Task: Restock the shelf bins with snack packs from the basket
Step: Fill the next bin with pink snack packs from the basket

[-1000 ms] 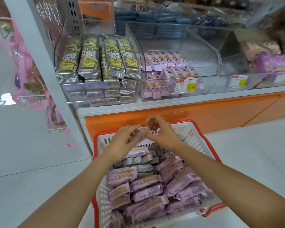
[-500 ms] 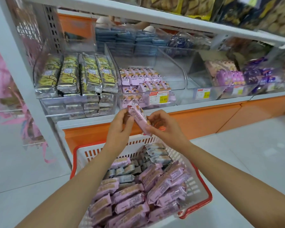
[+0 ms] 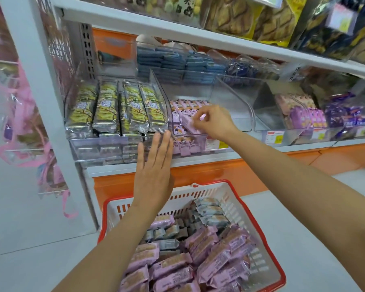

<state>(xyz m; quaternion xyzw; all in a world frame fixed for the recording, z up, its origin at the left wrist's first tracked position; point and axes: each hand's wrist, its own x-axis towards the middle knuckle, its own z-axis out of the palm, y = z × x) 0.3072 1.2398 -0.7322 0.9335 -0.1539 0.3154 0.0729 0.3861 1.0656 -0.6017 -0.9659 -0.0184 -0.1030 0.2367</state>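
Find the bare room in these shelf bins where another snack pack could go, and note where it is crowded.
Free: the right part of the middle bin, between the pink packs under the right hand and its curved right wall; also the next bin's bare floor, left of its packs. Crowded: the yellow-pack bin beside the open left hand, and the basket.

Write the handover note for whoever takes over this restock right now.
Right hand: pinches a pack inside the clear bin, not yet released.
Left hand: open, fingers straight, holds nothing, raised before the bin's front left corner.
Bin: partly filled, with room on its right side.
Basket: below the shelf, holding many pink packs and some grey packs.
Left to do: release this pack, then move the rest over.
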